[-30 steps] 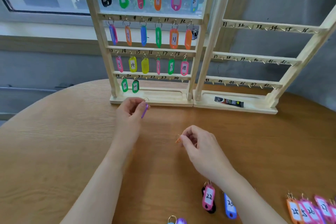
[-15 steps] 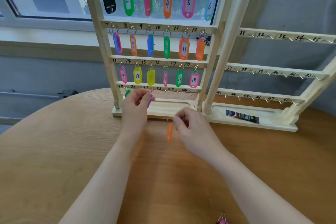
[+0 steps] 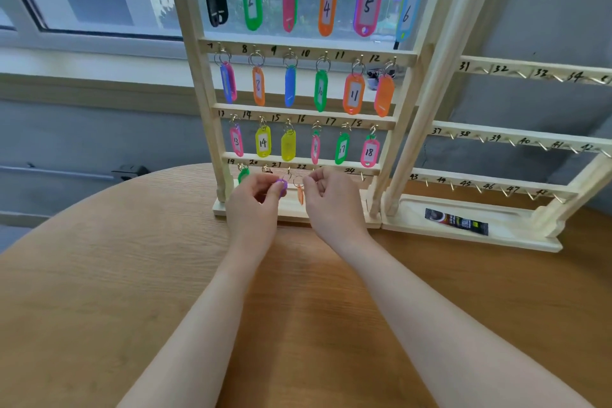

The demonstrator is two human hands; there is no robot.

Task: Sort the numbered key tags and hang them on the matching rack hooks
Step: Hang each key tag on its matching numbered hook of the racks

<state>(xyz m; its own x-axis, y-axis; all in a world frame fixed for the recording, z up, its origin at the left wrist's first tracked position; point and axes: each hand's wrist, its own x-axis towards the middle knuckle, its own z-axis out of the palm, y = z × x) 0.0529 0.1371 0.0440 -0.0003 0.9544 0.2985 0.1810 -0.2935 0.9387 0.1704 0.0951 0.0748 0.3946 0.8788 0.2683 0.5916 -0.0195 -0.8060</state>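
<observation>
A wooden rack (image 3: 402,129) stands at the table's far side with coloured numbered tags on its top three rows. Both hands are up at its bottom row, marked 19 to 24. My left hand (image 3: 253,200) pinches a purple tag (image 3: 282,186) under the 21 mark. My right hand (image 3: 331,199) pinches the ring of an orange tag (image 3: 300,194), which hangs edge-on under the 22 mark. A green tag (image 3: 243,174) hangs at hook 19; my left hand partly hides it. Whether either held ring sits on a hook cannot be made out.
A second wooden rack (image 3: 516,139) stands to the right with bare hooks numbered from 25 up. A dark sachet (image 3: 456,221) lies in its base tray. The round wooden table (image 3: 99,275) fills the foreground, with a window behind the racks.
Both hands rose from the table to the rack's bottom row, carrying the purple and orange tags. The view moved closer, and the loose tags near me left the frame.
</observation>
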